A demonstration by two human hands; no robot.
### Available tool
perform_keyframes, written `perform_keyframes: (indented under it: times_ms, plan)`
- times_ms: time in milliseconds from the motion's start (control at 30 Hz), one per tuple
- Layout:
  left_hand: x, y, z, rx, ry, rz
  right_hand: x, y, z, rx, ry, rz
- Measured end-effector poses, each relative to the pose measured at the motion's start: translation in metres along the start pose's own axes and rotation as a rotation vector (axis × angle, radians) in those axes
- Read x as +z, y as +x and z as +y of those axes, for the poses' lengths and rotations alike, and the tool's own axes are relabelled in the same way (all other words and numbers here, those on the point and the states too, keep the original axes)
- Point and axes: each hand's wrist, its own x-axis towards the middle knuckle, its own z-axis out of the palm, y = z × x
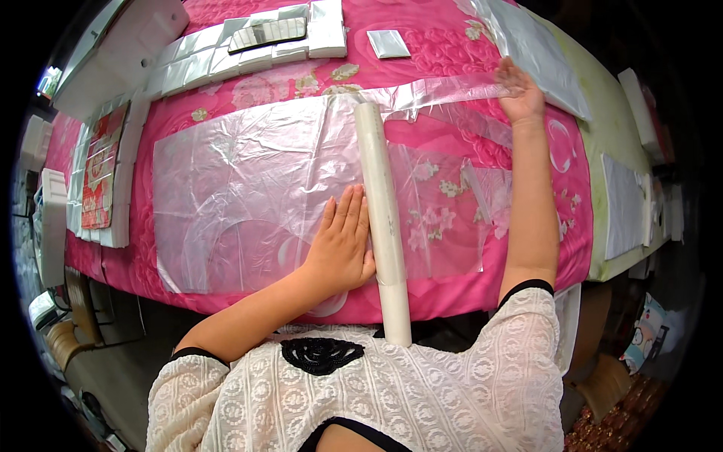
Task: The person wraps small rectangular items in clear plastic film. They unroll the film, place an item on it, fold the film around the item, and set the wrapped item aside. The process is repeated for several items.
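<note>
A thin clear plastic bag (241, 166) lies spread over the table, with strip-like ends on its right side. Across it, running toward my body, is a long off-white tube (380, 188). My left hand (343, 241) rests flat on the plastic just left of the tube, fingers stretched out, the thumb side close against it. At the far right, my right hand (520, 92) is at the end of the upper plastic strip (452, 90). Its fingers look extended and slightly blurred; whether they touch the strip firmly I cannot tell.
Rows of small white packets (199, 56) line the back left, a phone (267, 34) on top. One silvery packet (388, 44) lies apart. A red printed pack (104, 166) sits at left. Stacked clear plastic (535, 56) lies at the back right of the pink floral tablecloth (444, 45).
</note>
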Motion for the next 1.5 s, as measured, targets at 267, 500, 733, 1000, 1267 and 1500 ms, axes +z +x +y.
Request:
perform_keyframes:
  times_ms: [267,500,733,1000,1267,1500]
  plan:
    - [0.002,-0.001,-0.001,-0.014,0.041,0.022,0.156,-0.072,0.063,-0.283,-0.579,-0.115]
    - [0.016,-0.003,-0.009,0.106,0.018,0.221,0.203,-0.187,0.333,0.101,-1.421,-0.870]
    - [0.032,0.000,-0.011,0.063,0.216,0.176,0.209,-0.242,0.394,0.150,-1.550,-1.170]
    - [-0.049,-0.026,-0.018,0.093,-0.562,0.303,0.110,-0.220,0.153,-0.603,-1.804,-0.951]
    - [-0.102,-0.107,-0.054,-0.086,-0.459,0.262,0.060,-0.239,0.144,-0.383,-2.068,-1.132]
    - [-0.108,-0.179,-0.086,-0.385,-0.715,0.393,0.156,-0.255,0.282,0.105,-1.250,-1.518]
